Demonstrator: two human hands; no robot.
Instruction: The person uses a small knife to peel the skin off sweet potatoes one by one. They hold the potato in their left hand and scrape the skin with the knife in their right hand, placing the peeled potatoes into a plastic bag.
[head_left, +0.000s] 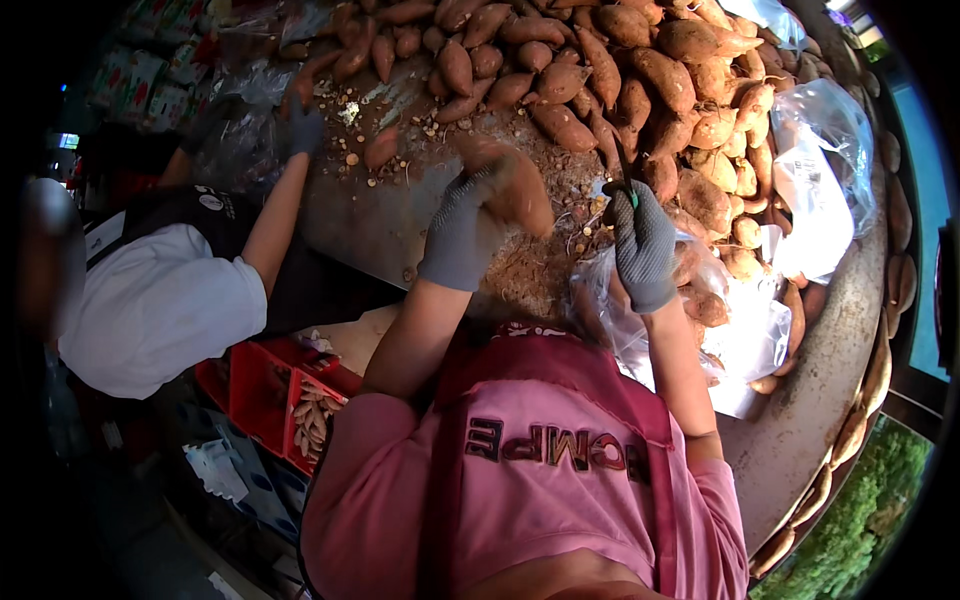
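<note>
My left hand (459, 232), in a grey knit glove, grips a large sweet potato (525, 196) above the soil-strewn work table (352, 217). Both the hand and the root are slightly blurred. My right hand (645, 247), gloved alike, is closed around a slim dark-bladed cutting tool (622, 159) with a bit of green at its grip. Its blade points away from me, and whether it is a knife or scissors I cannot tell. Beyond both hands lies a heap of sweet potatoes (600, 75). A single sweet potato (382, 148) rests apart, among small cut root ends.
A clear plastic bag (600, 289) with sweet potatoes sits under my right wrist; another plastic bag (817, 180) lies farther right. At left, a co-worker's gloved hand (305, 127) is beside a clear bag (244, 146). Red crates (259, 394) stand below the table edge.
</note>
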